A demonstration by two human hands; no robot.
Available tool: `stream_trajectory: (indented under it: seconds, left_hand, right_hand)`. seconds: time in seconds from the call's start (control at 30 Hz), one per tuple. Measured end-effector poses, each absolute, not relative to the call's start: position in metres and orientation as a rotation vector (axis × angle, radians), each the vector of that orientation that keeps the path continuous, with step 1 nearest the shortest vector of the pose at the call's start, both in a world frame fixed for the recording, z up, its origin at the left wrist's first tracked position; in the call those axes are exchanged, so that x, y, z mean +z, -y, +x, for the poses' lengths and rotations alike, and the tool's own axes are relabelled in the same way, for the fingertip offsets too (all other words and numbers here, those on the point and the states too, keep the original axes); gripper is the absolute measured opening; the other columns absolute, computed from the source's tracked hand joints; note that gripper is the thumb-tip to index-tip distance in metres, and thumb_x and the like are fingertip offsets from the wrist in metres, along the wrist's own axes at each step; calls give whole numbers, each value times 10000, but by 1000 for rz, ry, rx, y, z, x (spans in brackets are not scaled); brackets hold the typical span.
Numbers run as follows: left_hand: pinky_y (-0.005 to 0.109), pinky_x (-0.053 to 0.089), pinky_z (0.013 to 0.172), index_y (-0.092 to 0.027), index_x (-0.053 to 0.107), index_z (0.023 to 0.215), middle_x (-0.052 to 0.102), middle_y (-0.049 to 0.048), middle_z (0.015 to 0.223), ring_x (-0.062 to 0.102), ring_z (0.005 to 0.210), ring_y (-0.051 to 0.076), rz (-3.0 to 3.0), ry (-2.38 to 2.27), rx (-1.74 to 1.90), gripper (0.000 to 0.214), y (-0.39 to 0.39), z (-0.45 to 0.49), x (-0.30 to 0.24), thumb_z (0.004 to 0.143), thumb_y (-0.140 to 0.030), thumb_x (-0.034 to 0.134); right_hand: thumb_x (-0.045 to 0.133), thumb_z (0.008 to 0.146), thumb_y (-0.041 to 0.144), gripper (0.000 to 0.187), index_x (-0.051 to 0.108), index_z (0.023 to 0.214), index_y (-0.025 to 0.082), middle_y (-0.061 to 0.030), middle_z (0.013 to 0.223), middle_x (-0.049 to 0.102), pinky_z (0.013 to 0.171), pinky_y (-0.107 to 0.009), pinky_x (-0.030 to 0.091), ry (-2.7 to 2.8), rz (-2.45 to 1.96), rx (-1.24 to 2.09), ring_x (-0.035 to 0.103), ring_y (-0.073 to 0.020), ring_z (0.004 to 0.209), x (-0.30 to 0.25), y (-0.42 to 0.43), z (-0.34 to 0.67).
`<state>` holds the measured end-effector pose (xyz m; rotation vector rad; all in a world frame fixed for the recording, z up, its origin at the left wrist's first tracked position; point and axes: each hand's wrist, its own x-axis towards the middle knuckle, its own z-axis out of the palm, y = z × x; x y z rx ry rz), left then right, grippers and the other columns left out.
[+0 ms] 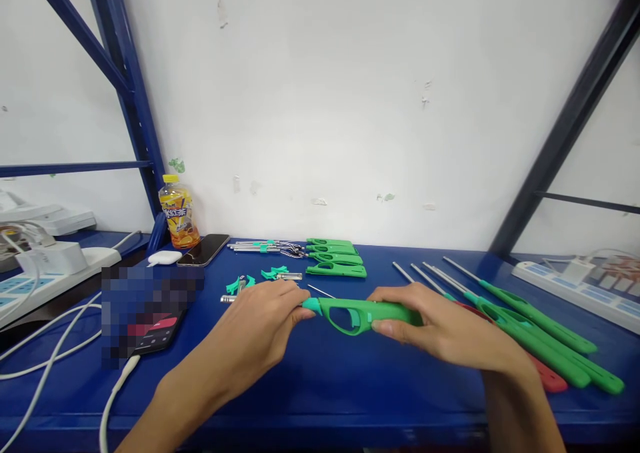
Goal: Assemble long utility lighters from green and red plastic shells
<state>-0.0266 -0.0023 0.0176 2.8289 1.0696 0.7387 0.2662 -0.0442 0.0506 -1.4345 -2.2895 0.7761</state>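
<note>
My right hand (440, 330) is closed around the rear of a green plastic lighter handle (360, 313), held level just above the blue table (325, 386). My left hand (265, 316) pinches the teal front end of the same handle; the nozzle there is hidden by my fingers. Just beyond my left hand lie small teal trigger parts (240, 284) and short metal pieces (287, 276).
A stack of green handle shells (335, 256) and metal tubes (260, 246) lies at the back. Finished green long-nosed lighters (530, 330) lie at the right over a red one (547, 376). At the left are a drink bottle (179, 213), phones, power strips and white cables.
</note>
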Motion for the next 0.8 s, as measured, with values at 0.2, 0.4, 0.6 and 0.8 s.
stream_trajectory:
  seconds: [0.2,0.4,0.6,0.8]
  left_hand:
    - [380,456,748,-180,718,1035,743,74,931,657,824,261,2965,-1015,987,241,0,-27,15,1071,-200,480]
    - [337,396,667,-196,718,936,718,37,800,616,699,219,2915,-1016,965,253,-1,-34,19,1039,-164,489]
    - [320,421,768,-264,766,1003,798,13,978,695,853,218,2763,-1070,930,213,-5,-49,22,1037,-263,556]
    - [305,425,729,-236,767,911,772,26,863,660,762,201,2747,-1101,803,253,-13,-38,18,1032,-254,546]
  right_hand:
    - [555,1017,579,394,741,1053,234,-12,827,634,676,-297,401,2263,-1411,675,541,-196,757,43,41,263]
    - [549,1030,562,369,719,1050,235,-20,902,675,739,-310,396,2299,-1443,665,567,-224,879,41,39,255]
    - [518,1048,545,357,711,1052,245,-20,888,677,770,-326,395,2302,-1446,575,577,-235,891,42,43,238]
    - [544,1028,469,293,703,936,241,-25,848,669,767,-337,396,2257,-1543,497,595,-251,887,44,47,233]
